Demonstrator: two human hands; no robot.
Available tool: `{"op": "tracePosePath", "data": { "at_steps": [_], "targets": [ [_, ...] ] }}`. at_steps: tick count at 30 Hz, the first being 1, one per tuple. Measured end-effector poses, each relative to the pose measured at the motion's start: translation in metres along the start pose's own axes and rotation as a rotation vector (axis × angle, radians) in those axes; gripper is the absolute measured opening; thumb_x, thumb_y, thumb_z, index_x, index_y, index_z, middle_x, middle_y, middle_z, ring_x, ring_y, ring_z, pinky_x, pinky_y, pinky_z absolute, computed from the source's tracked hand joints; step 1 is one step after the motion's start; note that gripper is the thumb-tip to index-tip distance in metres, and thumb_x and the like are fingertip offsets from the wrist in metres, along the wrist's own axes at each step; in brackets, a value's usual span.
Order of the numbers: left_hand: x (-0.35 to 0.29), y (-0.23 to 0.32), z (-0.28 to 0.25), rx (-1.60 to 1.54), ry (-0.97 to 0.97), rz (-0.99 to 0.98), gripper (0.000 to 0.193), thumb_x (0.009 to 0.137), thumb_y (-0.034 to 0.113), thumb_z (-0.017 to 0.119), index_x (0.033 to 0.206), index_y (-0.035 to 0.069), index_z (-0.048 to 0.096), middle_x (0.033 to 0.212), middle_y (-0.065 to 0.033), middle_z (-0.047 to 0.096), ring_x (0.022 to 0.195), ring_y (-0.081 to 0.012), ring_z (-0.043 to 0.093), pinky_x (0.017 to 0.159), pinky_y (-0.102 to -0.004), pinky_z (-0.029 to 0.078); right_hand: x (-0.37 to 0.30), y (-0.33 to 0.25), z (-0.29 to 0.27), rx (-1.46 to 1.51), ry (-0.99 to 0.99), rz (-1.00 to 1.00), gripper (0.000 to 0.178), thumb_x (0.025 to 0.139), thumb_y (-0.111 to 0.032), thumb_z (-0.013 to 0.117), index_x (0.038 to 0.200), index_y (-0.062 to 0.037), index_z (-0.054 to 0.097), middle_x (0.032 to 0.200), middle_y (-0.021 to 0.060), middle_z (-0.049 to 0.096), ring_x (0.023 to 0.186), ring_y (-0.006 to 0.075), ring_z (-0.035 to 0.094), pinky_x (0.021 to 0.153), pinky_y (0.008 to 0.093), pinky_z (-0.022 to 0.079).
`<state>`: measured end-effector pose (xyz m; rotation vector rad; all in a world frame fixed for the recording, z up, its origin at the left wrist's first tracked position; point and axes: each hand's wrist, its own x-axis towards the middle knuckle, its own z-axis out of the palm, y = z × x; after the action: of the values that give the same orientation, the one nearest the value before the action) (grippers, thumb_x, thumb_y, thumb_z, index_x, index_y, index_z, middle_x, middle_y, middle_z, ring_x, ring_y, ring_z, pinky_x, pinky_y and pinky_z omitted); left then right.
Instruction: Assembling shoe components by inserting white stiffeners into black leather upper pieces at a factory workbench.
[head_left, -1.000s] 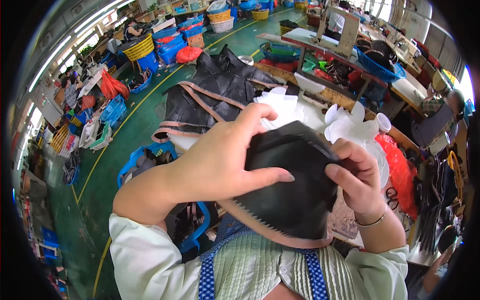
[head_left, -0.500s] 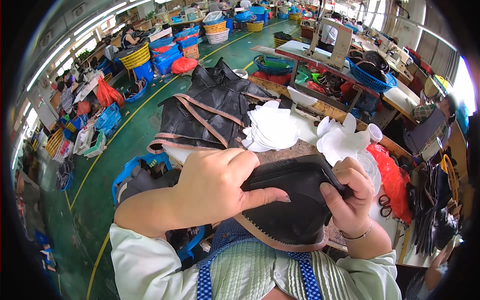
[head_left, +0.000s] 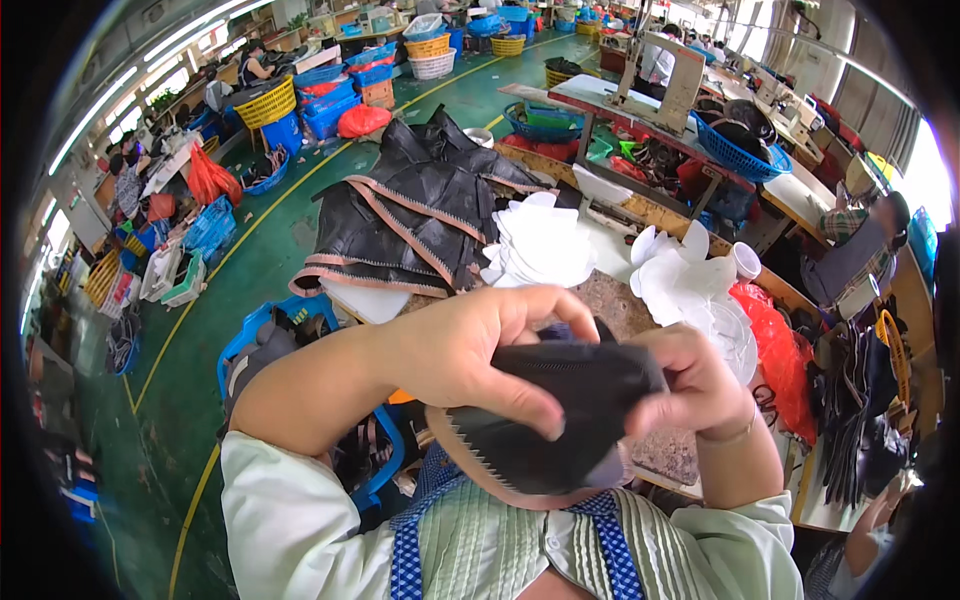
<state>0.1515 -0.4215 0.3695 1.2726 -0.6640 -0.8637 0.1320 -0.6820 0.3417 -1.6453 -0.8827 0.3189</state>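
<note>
Between my two hands I hold a black shoe upper (head_left: 570, 410) with a tan, zigzag-cut lower edge, raised in front of my chest. My left hand (head_left: 500, 350) grips its left side, thumb across the front and fingers behind the top edge. At the right end my right hand (head_left: 690, 385) pinches it, blurred by motion. Beyond, on the bench, lies a heap of similar black uppers (head_left: 400, 220) with tan edges. White rounded pieces (head_left: 540, 240) are stacked beside that heap, and more white pieces (head_left: 690, 290) lie further right.
A red plastic bag (head_left: 775, 360) and a white cup (head_left: 745, 260) are on the bench's right. Dark strips (head_left: 850, 430) hang at the far right. A blue basket (head_left: 235, 350) with dark pieces stands at left below the bench. A sewing table (head_left: 600, 95) stands ahead.
The shoe upper has shifted left and turned, its front folding in. My left hand has moved slightly up and left; my right hand has also shifted left.
</note>
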Motion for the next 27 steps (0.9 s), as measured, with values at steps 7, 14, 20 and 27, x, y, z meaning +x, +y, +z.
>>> {"op": "tracePosePath", "data": {
  "at_steps": [7,14,20,27],
  "targets": [
    [-0.011,-0.025,-0.022,0.236,-0.156,-0.178,0.049,0.066,0.002,0.085,0.109,-0.005,0.062,0.098,-0.0044,0.069,0.089,-0.0087,0.062,0.077,-0.0257,0.051,-0.061,0.118,0.01,-0.915,-0.142,-0.052,0.049,0.061,-0.012,0.077,0.109,-0.0105,0.066,0.114,0.0068,0.061,0.11,0.0278,0.058,0.098,0.0479,0.04],
    [-0.02,-0.002,-0.052,1.863,0.554,0.882,0.029,0.058,0.005,0.067,0.086,0.011,0.067,0.075,-0.0003,0.055,0.071,-0.0205,0.054,0.059,-0.034,0.041,-0.043,0.031,-0.042,-1.805,0.584,-0.321,0.047,0.068,-0.018,0.059,0.112,-0.004,0.067,0.096,0.0131,0.057,0.088,0.0302,0.058,0.083,0.0445,0.048],
    [-0.016,-0.107,-0.102,1.974,0.349,0.517,0.018,0.067,0.012,0.06,0.084,0.008,0.064,0.083,-0.0037,0.052,0.083,-0.0234,0.054,0.071,-0.0362,0.043,-0.07,0.105,0.04,-1.634,0.044,-0.046,0.043,0.074,-0.018,0.055,0.11,0.0054,0.06,0.086,0.0035,0.052,0.087,0.0205,0.05,0.07,0.0324,0.041],
    [-0.014,-0.142,-0.078,1.749,0.461,-0.005,0.02,0.078,0.002,0.052,0.094,0.003,0.064,0.107,-0.0109,0.059,0.114,-0.0301,0.053,0.104,-0.0458,0.036,-0.083,0.145,0.073,-0.755,0.31,0.111,0.045,0.063,-0.028,0.081,0.098,-0.0032,0.066,0.113,0.0134,0.064,0.106,0.0281,0.059,0.086,0.0372,0.049]
  ]
}}
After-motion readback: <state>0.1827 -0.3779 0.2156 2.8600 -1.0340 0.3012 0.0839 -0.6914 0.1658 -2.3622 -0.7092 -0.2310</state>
